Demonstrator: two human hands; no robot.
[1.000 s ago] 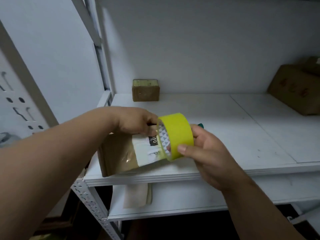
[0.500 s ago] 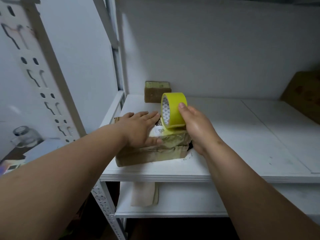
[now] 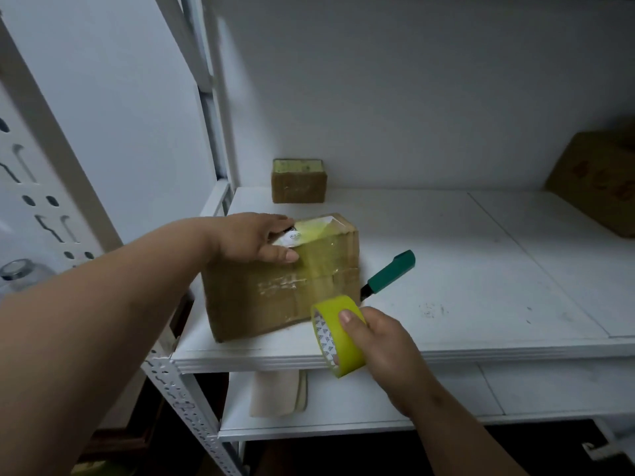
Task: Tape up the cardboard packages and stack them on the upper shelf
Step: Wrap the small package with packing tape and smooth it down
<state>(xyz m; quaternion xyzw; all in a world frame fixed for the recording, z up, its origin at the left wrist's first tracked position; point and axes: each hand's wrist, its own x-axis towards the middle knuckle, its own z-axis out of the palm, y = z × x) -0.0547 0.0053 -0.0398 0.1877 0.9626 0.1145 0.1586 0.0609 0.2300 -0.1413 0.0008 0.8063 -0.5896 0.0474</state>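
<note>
Three boxes [image 3: 281, 286], one tape roll [image 3: 338, 334], one knife [image 3: 390, 273]

White wall [image 3: 412, 91] behind a white metal rack [image 3: 192, 400] — perforated uprights, dim light, dark floor [image 3: 343, 455] below.

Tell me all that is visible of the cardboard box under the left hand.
The cardboard box is brown and rectangular, lying flat near the front left corner of the white shelf. Yellowish tape runs over its top and down its front face; a white label sits on top. The left hand rests on its top with fingers straight. A green-handled cutter lies close by its right side. The tape roll is in front.
</note>
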